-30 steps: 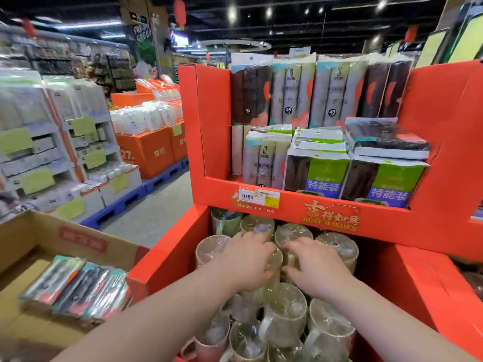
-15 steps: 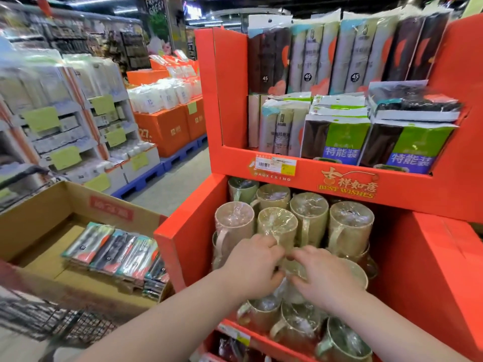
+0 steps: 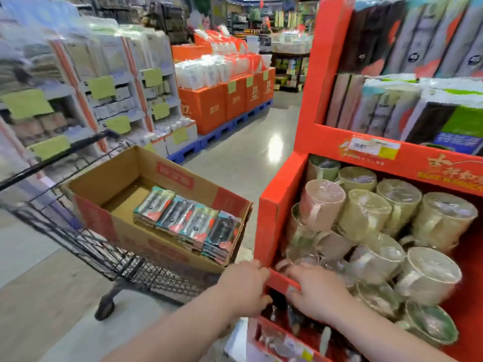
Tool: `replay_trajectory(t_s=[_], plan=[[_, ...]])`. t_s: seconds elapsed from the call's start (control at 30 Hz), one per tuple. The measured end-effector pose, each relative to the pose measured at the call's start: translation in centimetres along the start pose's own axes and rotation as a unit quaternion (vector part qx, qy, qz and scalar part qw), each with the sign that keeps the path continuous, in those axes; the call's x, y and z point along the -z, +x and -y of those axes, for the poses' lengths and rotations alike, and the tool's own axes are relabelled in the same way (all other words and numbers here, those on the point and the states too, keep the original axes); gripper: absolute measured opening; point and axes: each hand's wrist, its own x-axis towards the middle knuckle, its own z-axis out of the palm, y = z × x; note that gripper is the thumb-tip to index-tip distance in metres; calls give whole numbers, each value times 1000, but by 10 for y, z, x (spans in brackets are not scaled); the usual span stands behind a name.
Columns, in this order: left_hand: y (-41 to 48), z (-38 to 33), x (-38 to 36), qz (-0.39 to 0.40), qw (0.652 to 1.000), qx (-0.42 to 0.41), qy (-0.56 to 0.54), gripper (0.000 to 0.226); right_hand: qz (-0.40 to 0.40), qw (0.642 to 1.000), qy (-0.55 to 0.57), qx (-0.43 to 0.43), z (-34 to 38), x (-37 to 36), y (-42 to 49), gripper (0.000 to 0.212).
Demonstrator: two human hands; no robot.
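Observation:
Several plastic-wrapped mugs (image 3: pixel 366 218), pink, cream and green, are piled on their sides on the middle shelf of a red cardboard display stand (image 3: pixel 277 205). My left hand (image 3: pixel 243 286) grips the front left corner of that shelf's lip (image 3: pixel 281 282), fingers on top and thumb below. Just right of it, my right hand (image 3: pixel 316 296) lies over the same lip, its fingers reaching toward the lowest mugs. Motion blur hides whether it holds anything.
To the left stands a black wire shopping cart (image 3: pixel 109 254) carrying an open cardboard box (image 3: pixel 125 231) with flat packets (image 3: pixel 188 220) inside. Packaged goods (image 3: pixel 407 105) fill the stand's top shelf. An aisle with orange boxes on blue pallets (image 3: pixel 224 103) runs behind.
Both hands have come off the mug pile and dropped to the shelf's front lip at the left. My view has swung left, bringing the cart and box into sight.

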Motion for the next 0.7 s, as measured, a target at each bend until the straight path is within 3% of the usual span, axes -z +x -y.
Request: replay_trajectory(t_s=[0.4, 0.7], plan=[[-134, 132, -47, 59, 986, 149, -49, 45, 95, 992, -36, 79, 168, -56, 44, 34], [-153, 163, -82, 63, 971, 199, -114, 51, 139, 985, -29, 101, 211, -67, 69, 39]])
